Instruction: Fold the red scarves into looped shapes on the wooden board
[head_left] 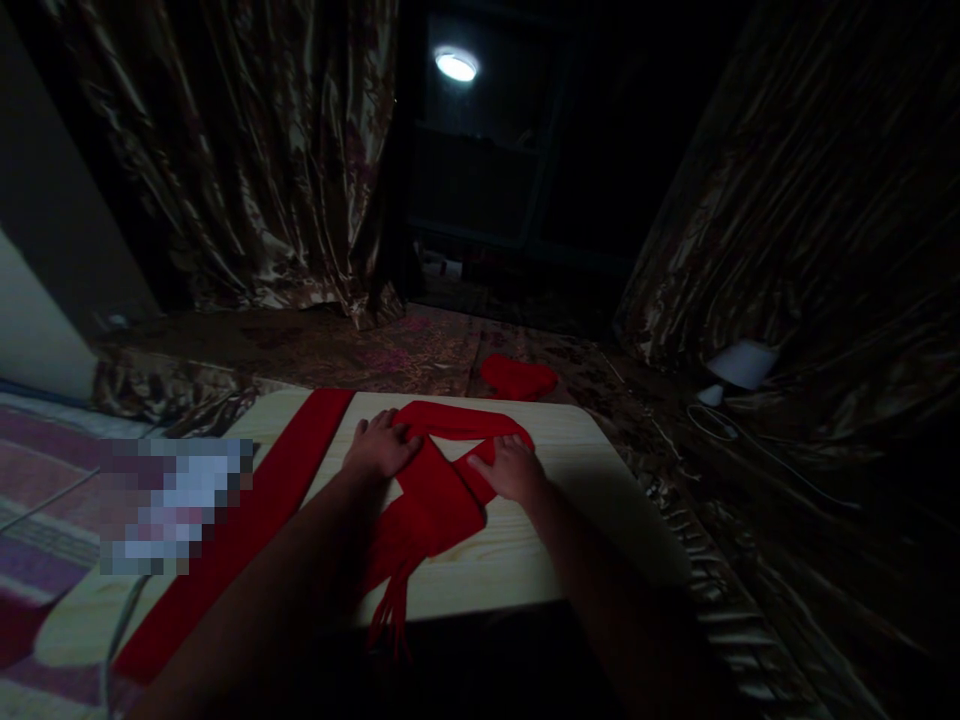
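Note:
A red scarf (439, 500) with a fringed end lies on a pale wooden board (585, 530), bent into a loop with its bands crossing. My left hand (382, 447) rests on the loop's left side, fingers spread. On the loop's right side lies my right hand (511, 468), its thumb apart from the fingers, pressing on the cloth. Neither hand appears to grip it. Left of my left forearm, a long red strip of cloth (240, 530) runs diagonally across the board; my arm hides whether it joins the scarf.
Beyond the board's far edge lies another red cloth item (517, 377). A small white lamp (742, 365) with a cord stands at right. A pixelated patch covers something at left, near a grey cable (120, 630) and striped bedding (45, 480). Patterned curtains (300, 180) hang behind.

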